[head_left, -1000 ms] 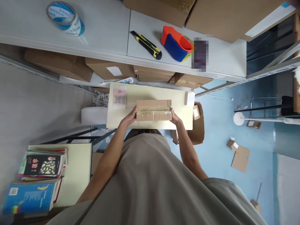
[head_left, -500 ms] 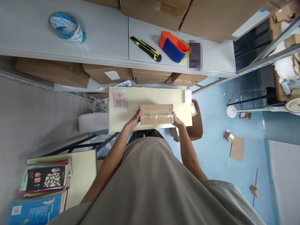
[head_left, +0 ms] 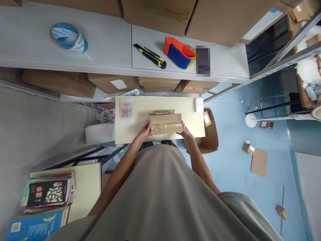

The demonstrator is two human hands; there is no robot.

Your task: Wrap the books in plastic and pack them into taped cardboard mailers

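Taped carton (head_left: 166, 124) is located over the near half of the cream table (head_left: 188, 117), in front of the person. Left hand (head_left: 144, 131) and right hand (head_left: 186, 130) clasp its opposite ends, spread to its full length; the fingers are partly hidden behind the cardboard. Whether the carton touches the table cannot be determined. A second taped edge (head_left: 162, 112) shows just beyond it — separate box or part of the same, unclear. Contents of the carton are concealed.

On the floor at right, an open box (head_left: 212, 140), partly covered by the table, has a small labelled box (head_left: 207, 118) at its far end. The lower-shelf cartons (head_left: 102, 83) are partly hidden by the upper shelf (head_left: 105, 40) — on which a pixelated patch (head_left: 203, 61) obscures an item beside the tape dispenser (head_left: 179, 53). The large boxes (head_left: 157, 15) are cut off at the top.
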